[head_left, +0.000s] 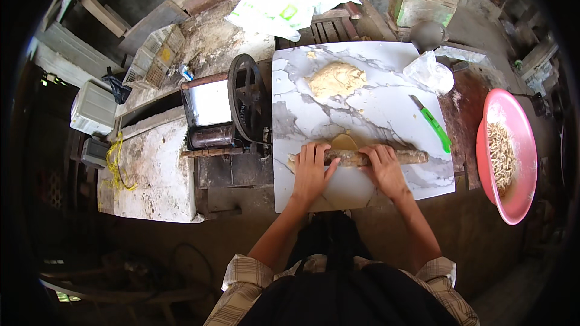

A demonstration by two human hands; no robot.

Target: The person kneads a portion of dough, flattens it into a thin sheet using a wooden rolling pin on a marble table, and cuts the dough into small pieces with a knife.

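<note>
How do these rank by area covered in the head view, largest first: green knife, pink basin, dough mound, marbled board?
1. Marbled board
2. Pink basin
3. Dough mound
4. Green knife: slim, so it covers least.

No two look alike in area.

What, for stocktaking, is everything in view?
Board: one, marbled white, centre
Dough mound: one, yellowish, on board
Rod: one, brown, on board
Flattened dough: one, yellow, at rod
Knife: one, green, on board
Plastic bag: one, whitish, upper right
Basin: one, pink, right
Strips: many, pale, inside
Machine: one, dark, left
Sack: one, white, top
Basket: one, beige, upper left
Background clutter: uncountable, mostly dim, edges
Left hand: one, bare, on rod
Right hand: one, bare, on rod
</note>
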